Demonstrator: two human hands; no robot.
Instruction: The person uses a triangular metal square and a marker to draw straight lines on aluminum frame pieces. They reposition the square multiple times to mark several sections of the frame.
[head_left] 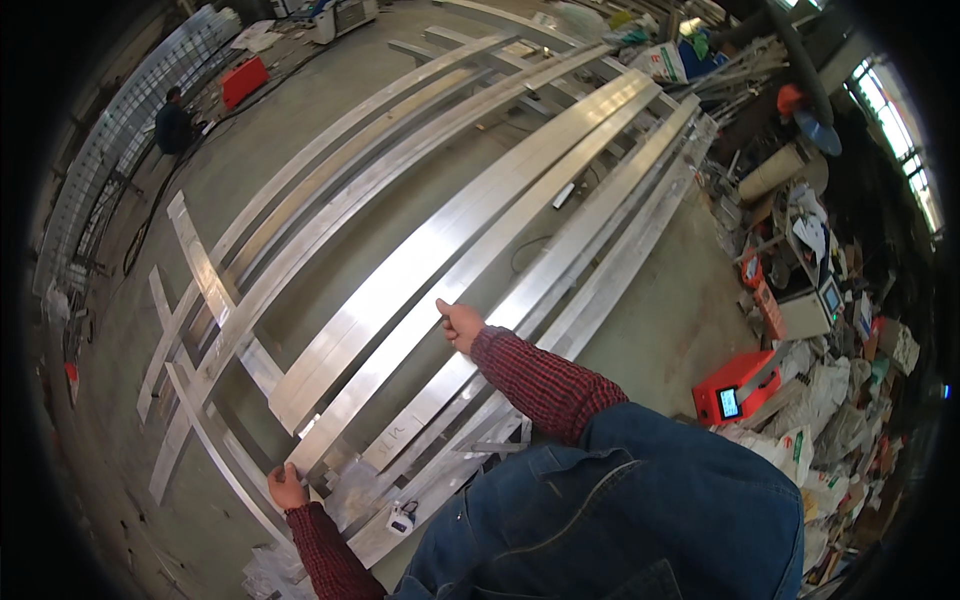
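A long, flat silvery metal bar (372, 378) runs diagonally away from me, resting across the frame of other bars. My left hand (287, 487) is closed at its near end, thumb uppermost. Farther along the same bar, my right hand (462, 328) is curled at its right edge, thumb pointing up; the undersides of its fingers are hidden. Just left of it lies a wider, shiny metal bar (385, 285), parallel and with a narrow gap between. To the right, another long bar (415, 420) with handwritten marks lies beneath my right forearm.
Crossing metal beams (195, 420) support the bars at the left. A white tape measure (402, 517) rests near my body. At the right, a red machine with a screen (735, 388) stands beside piled scrap and bags. A person (174, 125) crouches far left near a red box (243, 81).
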